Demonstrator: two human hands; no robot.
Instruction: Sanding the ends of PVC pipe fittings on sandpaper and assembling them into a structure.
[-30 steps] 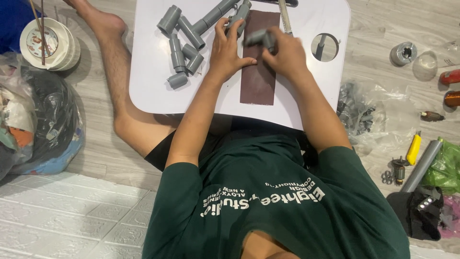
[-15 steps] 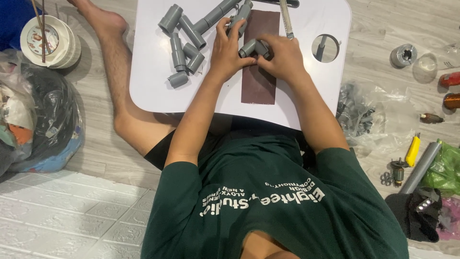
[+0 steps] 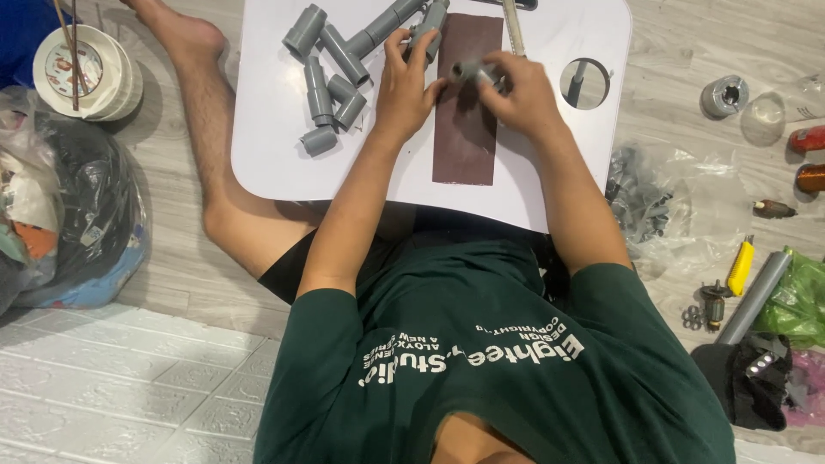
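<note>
A short grey pipe piece (image 3: pixel 468 70) is pinched in the fingers of my right hand (image 3: pixel 520 96). Its end rests on a dark brown sandpaper sheet (image 3: pixel 464 137) that lies on a white lap table (image 3: pixel 266 146). My left hand (image 3: pixel 404 86) lies flat beside it, fingers spread. The thumb presses the sheet's left edge and the fingertips reach a grey fitting (image 3: pixel 430 30) at the far edge.
Several grey pipe fittings (image 3: pixel 331 82) lie left of my hands. The table has a round cup hole (image 3: pixel 587 83). A clear bag of grey parts (image 3: pixel 644 202), a yellow utility knife (image 3: pixel 740 266) and a grey tube (image 3: pixel 756 296) lie on the floor at right. Full bags (image 3: pixel 77 223) sit at left.
My right hand slid the pipe piece toward my left hand, then back to the right over the sandpaper. My left hand stayed in place.
</note>
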